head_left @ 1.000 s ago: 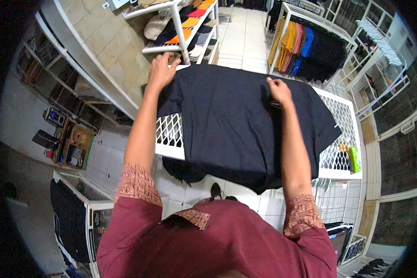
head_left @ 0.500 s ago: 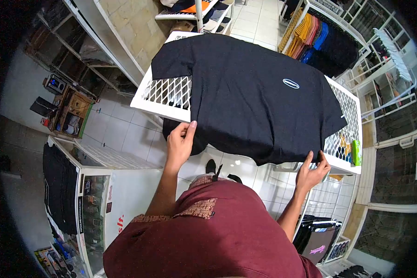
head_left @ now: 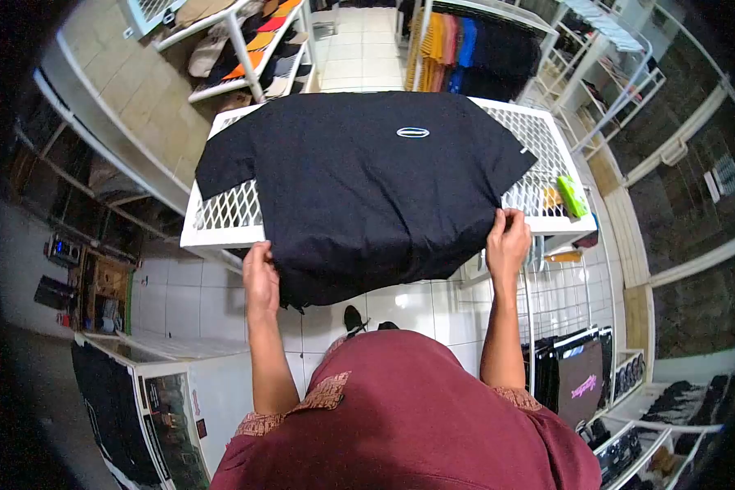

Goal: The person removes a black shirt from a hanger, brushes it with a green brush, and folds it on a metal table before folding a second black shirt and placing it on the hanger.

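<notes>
A black T-shirt (head_left: 359, 188) with a small white oval logo on its chest lies spread, sleeves out, over a white mesh-topped table (head_left: 224, 237). Its lower part drapes past the table's near edge. At the shirt's lower left side, my left hand (head_left: 260, 282) has its fingers closed on the cloth edge. Opposite it, my right hand (head_left: 508, 241) pinches the right side edge near the table rim. The thumbs and some fingertips are partly hidden by the hands and fabric.
A bright green packet (head_left: 572, 196) lies on the table's right corner. Behind stand a shelf (head_left: 249, 57) of caps and a rack of hanging clothes (head_left: 457, 49). A white display cabinet (head_left: 220, 400) is at my left; bags (head_left: 576, 371) hang at lower right.
My view has turned, so the table and shirt now appear straighter ahead. Both hands stay at the shirt's side edges, the right one now nearer the table's rim.
</notes>
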The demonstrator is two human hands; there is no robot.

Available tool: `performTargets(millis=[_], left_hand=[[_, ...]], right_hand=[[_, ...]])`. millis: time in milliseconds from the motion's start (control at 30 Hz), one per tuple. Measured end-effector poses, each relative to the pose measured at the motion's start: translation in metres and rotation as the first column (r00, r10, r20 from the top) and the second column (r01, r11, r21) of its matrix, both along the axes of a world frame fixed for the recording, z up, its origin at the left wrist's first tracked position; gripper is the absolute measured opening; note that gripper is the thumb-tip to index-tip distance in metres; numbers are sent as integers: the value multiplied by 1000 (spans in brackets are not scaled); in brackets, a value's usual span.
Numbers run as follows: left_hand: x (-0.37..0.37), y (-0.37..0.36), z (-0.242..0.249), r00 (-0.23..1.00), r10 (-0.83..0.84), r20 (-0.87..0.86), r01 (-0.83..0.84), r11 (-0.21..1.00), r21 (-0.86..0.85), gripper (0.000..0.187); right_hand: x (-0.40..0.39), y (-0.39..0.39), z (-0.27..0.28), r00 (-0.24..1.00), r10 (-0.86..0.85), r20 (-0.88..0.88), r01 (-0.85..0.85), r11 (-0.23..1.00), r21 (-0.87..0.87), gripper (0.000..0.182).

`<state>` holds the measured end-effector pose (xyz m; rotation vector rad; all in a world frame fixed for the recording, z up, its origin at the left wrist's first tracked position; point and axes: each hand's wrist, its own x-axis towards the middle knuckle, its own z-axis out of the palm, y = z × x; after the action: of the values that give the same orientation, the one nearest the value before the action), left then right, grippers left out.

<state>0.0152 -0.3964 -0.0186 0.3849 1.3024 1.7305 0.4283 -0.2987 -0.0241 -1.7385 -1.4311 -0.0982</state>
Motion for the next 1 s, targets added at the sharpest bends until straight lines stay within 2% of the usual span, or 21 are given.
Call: performTargets(millis=[33,100,167,233,300,367,400,433,500,533,567,633,700,733,767,833,867,900,967,1000], left_hand=[[-11,9,-14,996,1,84,-14,987,157,5],[-27,14,-20,943,-129,307,55,970,238,8],[-36,15,-21,940,-106,323,20,966,259,9],[-48,14,-30,913,-251,320,111,911,398,18],[-57,13,-40,946,-169,278,69,939,337,16],[-72,2,-48,979,-148,137,84,918,388,5],[-62,0,-35,998,-21,67,-1,949,315,11],[-32,1,1,991,122,59,-131,976,175,16],[-43,3,-34,996,-2,88,-17,978,210,23],[-25,3,-18,999,30,14,-31,998,49,28],[-11,4,-15,997,40,-63,-43,998,-48,33],[6,7,-17,988,95,-123,-107,989,-99,34],[18,5,-7,989,32,-145,-61,978,-199,35],[13,4,-24,944,-65,-323,2,982,-190,32],[5,4,-39,945,-65,-320,4,982,-188,32],[5,2,-24,894,-134,-427,117,991,-67,25],[15,1,-19,970,-41,-239,69,992,107,19],[7,0,-21,980,-60,-188,95,978,185,18],[-7,-1,-29,970,-95,224,37,967,253,27],[-7,-2,-21,970,-95,224,36,967,253,27]], right_hand=[[-1,0,5,994,37,-106,-35,999,16,22],[-4,-3,15,964,68,-257,-68,998,7,24],[5,-1,13,962,93,-258,-92,996,15,24],[9,-2,15,950,105,-295,-103,994,20,24],[14,-5,11,950,93,-299,-96,995,2,23],[20,-7,0,972,38,-231,-45,999,-26,25],[24,-9,-3,957,47,-286,-67,996,-59,25],[27,-8,-7,940,58,-337,-94,991,-90,26],[30,-3,-20,882,104,-459,-132,991,-31,28],[26,-6,-15,885,128,-447,-152,988,-18,32],[23,-8,-8,884,79,-462,-140,985,-99,34],[20,-8,-4,886,105,-451,-172,979,-109,37],[14,-10,6,876,130,-464,-201,974,-105,35],[12,-12,9,867,144,-477,-219,970,-105,34],[13,-11,8,869,144,-474,-218,971,-104,34],[16,-9,4,846,237,-477,-275,961,-10,29],[20,-8,3,818,235,-525,-301,953,-43,27],[24,-8,0,819,232,-525,-298,954,-44,27],[29,-7,-3,763,276,-584,-361,932,-31,27],[29,-7,-1,763,277,-584,-362,932,-30,27]])
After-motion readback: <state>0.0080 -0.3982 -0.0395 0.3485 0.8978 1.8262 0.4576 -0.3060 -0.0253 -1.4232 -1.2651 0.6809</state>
